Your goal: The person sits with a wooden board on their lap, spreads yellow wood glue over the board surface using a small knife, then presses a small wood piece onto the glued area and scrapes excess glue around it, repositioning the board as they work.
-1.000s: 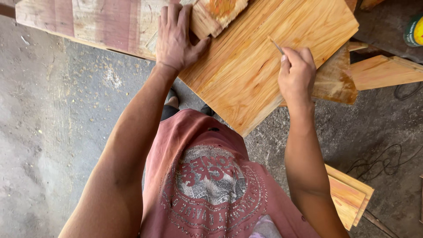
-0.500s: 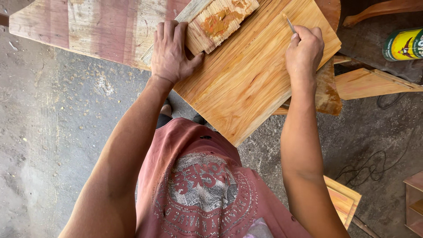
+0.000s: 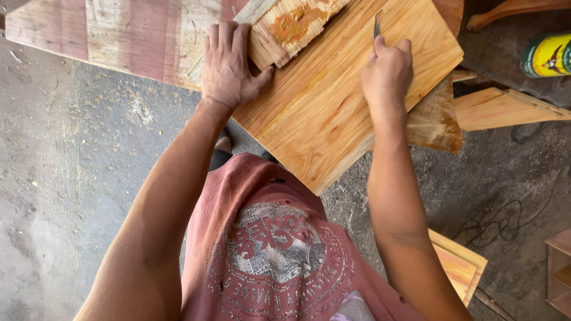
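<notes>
A light orange wooden board lies tilted across a workbench. My left hand rests flat on it, fingers spread, against a rough wooden block smeared with dried orange glue. My right hand is closed around a thin pointed tool, a pencil or small blade, whose tip touches the board near its far edge.
A worn pink and grey plank forms the bench top at left. Wood offcuts lie at right, with a yellow-green can beyond. A cable runs over the concrete floor. Another wooden piece sits by my right elbow.
My right hand has slid with the tool along the board toward its far edge. My left hand has stayed pressed beside the block.
</notes>
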Demonstrator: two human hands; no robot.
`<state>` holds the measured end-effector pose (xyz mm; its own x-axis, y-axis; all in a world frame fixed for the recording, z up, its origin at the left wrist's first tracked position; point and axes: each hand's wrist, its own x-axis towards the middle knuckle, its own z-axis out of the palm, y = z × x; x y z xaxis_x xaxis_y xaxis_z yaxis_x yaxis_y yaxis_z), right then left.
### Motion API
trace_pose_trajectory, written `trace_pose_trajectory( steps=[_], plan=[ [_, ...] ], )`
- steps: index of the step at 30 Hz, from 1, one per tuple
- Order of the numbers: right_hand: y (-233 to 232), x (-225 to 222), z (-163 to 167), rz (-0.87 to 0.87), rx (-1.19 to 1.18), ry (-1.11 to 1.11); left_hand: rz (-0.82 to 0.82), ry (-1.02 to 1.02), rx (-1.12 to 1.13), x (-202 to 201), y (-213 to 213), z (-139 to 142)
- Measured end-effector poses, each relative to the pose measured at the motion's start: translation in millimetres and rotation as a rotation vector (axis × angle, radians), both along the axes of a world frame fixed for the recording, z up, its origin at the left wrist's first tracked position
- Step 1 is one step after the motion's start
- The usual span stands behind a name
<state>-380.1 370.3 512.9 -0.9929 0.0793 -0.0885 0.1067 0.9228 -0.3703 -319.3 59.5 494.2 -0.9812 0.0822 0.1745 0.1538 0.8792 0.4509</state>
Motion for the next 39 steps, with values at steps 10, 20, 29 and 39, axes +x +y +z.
trace_pose_trajectory(
  steps=[10,20,29,39],
  plan=[
    [36.2,-20.4,-4.6,0.155,-0.016,0.2,0.012,-0.009,-0.029,-1.5,-0.6,1.5],
    [48.9,-27.0,-14.0,0.209,-0.019,0.128,0.016,-0.03,-0.02,-2.4,0.9,-1.6],
    [39.4,-31.6,20.9,0.15,-0.102,-0.002,0.022,-0.029,-0.022,-3.6,1.2,5.3],
    [37.2,-28.1,-1.0,0.172,-0.097,0.097,0.008,-0.004,0.015,-1.4,0.5,4.0]
  ],
)
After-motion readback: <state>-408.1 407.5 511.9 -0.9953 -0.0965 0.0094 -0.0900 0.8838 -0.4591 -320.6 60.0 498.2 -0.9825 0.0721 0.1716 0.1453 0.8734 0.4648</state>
